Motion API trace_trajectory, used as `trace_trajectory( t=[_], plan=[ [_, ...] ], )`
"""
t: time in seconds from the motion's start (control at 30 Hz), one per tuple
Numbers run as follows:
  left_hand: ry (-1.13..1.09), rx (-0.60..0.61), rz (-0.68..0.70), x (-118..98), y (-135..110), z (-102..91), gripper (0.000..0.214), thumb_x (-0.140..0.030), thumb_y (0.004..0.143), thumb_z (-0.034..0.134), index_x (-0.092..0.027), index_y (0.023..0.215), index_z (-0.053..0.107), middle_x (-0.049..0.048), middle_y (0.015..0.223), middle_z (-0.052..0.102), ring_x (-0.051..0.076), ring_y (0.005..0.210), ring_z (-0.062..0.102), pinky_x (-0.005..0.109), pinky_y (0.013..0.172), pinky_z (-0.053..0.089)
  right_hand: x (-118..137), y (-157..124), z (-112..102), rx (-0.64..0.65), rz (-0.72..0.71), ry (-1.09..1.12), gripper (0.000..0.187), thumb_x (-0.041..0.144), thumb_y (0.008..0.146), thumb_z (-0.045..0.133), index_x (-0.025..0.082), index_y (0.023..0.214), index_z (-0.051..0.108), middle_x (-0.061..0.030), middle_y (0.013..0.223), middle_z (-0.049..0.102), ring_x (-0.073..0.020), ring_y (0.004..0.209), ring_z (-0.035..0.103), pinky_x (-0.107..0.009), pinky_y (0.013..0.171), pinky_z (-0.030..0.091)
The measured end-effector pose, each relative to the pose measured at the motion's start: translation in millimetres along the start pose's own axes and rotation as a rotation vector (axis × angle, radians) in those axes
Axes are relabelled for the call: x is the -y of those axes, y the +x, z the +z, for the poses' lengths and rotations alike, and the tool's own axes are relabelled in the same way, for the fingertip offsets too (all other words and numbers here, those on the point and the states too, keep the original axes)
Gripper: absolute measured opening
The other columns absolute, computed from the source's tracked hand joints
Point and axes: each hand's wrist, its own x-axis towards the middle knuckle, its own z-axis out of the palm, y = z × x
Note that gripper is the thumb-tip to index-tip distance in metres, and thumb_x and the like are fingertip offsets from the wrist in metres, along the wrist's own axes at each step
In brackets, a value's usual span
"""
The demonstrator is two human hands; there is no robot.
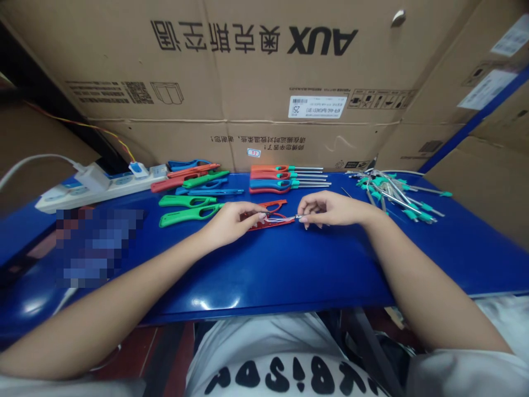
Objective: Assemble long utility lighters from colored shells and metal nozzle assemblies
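Observation:
My left hand [239,221] pinches a small dark part [268,213] between thumb and fingers. Thin white and red wires [281,219] run from it across to my right hand [324,209]. There, thumb and fingertips close on a small metal-and-black end piece [298,217]. Beneath the wires lies a red lighter handle shell [275,224], partly covered by my left hand. Green handle shells [190,215] rest just left of that hand. Beyond both hands, several stick lighters [285,179] with orange, red and blue handles and metal tubes lie in a row.
A tangled pile of metal lighter tubes [390,193] with teal collars sits at the right. More red, blue and green handle shells [194,175] lie at the back left, beside a white power strip [111,187]. A cardboard box wall [231,99] closes off the blue table's [264,275] back.

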Motion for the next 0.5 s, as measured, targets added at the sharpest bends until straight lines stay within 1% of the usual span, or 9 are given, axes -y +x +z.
trace_trajectory(
  t=[0.03, 0.1, 0.2, 0.33, 0.4, 0.5],
  plan=[
    [0.059, 0.004, 0.037, -0.6, -0.4, -1.3, 0.035, -0.042, 0.097, 0.058, -0.018, 0.115, 0.076, 0.0081, 0.106, 0.079, 0.021, 0.088, 0.072, 0.032, 0.080, 0.057, -2.4, 1.2, -0.4, -0.016, -0.005, -0.052, 0.035, 0.049, 0.088, 0.068, 0.017, 0.102, 0.067, -0.0066, 0.089, 0.074, -0.0133, 0.067, 0.063, -0.026, 0.061, 0.050],
    [0.198, 0.023, 0.124, -2.1, -1.4, -3.4, 0.033, -0.036, 0.100, 0.054, -0.018, 0.119, 0.075, 0.0084, 0.111, 0.078, 0.022, 0.096, 0.071, 0.034, 0.088, 0.056, -6.5, 3.4, -0.6, -0.061, -0.056, -0.170, 0.032, 0.047, 0.089, 0.066, 0.017, 0.101, 0.071, -0.0077, 0.097, 0.073, -0.0155, 0.077, 0.064, -0.028, 0.068, 0.051],
    [0.335, 0.044, 0.206, -2.5, -2.8, -4.7, 0.034, -0.031, 0.102, 0.049, -0.017, 0.121, 0.073, 0.0094, 0.110, 0.075, 0.022, 0.099, 0.070, 0.034, 0.092, 0.055, -10.2, 6.6, 1.2, -0.123, -0.125, -0.265, 0.028, 0.041, 0.090, 0.064, 0.017, 0.100, 0.073, -0.0087, 0.103, 0.071, -0.0183, 0.090, 0.064, -0.031, 0.079, 0.051],
    [0.391, 0.045, 0.236, 2.9, -2.7, -3.6, 0.035, -0.028, 0.103, 0.045, -0.017, 0.124, 0.071, 0.0102, 0.107, 0.072, 0.021, 0.098, 0.069, 0.034, 0.091, 0.056, -12.0, 10.5, 5.9, -0.179, -0.077, -0.223, 0.028, 0.040, 0.086, 0.068, 0.016, 0.100, 0.070, -0.0062, 0.092, 0.070, -0.0170, 0.082, 0.064, -0.029, 0.074, 0.051],
    [0.405, 0.050, 0.251, 6.4, -2.2, -3.0, 0.036, -0.027, 0.103, 0.045, -0.016, 0.124, 0.071, 0.0107, 0.106, 0.070, 0.021, 0.097, 0.069, 0.034, 0.091, 0.056, -11.9, 11.5, 7.8, -0.178, -0.064, -0.214, 0.027, 0.040, 0.085, 0.069, 0.016, 0.097, 0.070, -0.0056, 0.088, 0.071, -0.0169, 0.080, 0.064, -0.029, 0.072, 0.051],
    [0.413, 0.066, 0.264, 9.8, -1.6, -2.6, 0.035, -0.027, 0.102, 0.046, -0.015, 0.121, 0.073, 0.0107, 0.104, 0.069, 0.021, 0.094, 0.069, 0.034, 0.090, 0.056, -11.2, 11.5, 9.0, -0.151, -0.082, -0.251, 0.024, 0.040, 0.086, 0.068, 0.016, 0.092, 0.071, -0.0062, 0.089, 0.072, -0.0169, 0.079, 0.065, -0.029, 0.071, 0.050]
  ],
)
